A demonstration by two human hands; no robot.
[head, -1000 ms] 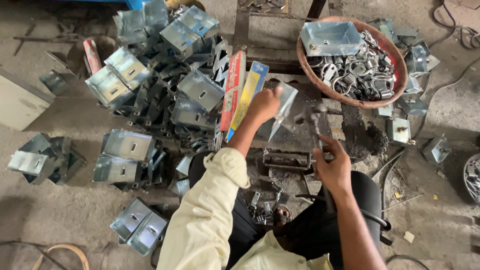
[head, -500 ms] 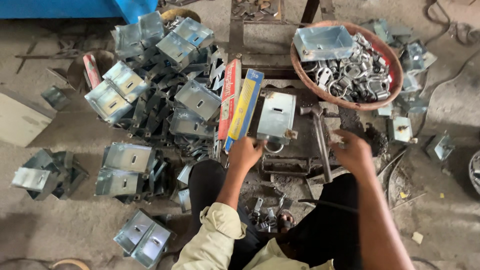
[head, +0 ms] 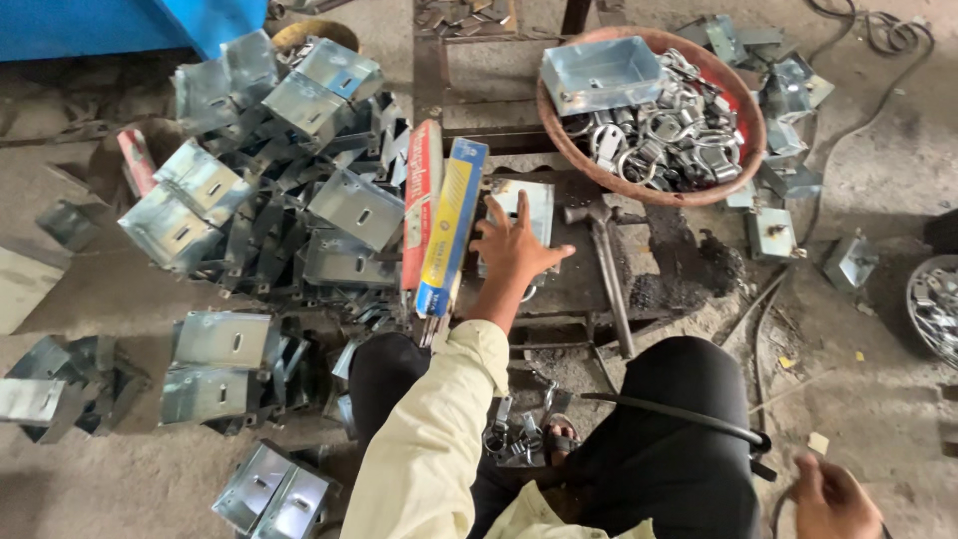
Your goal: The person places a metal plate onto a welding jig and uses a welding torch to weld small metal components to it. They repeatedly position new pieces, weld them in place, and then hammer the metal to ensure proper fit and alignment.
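Resting flat, the metal box is now pressed onto the iron block by the left hand, fingers spread. The hammer, beside the box, has been released; the right hand, withdrawn well behind the block, is loosely curled, seemingly empty.

Right hand at five o'clock, cut off by the bottom edge, grip not to be told; metal plate near centre partly covered by the left hand, its lower part hidden; round tray at three o'clock sliced by the right edge; folded metal box at seven o'clock clipped by the bottom edge; small clamps in the basin at one o'clock too tangled to count.
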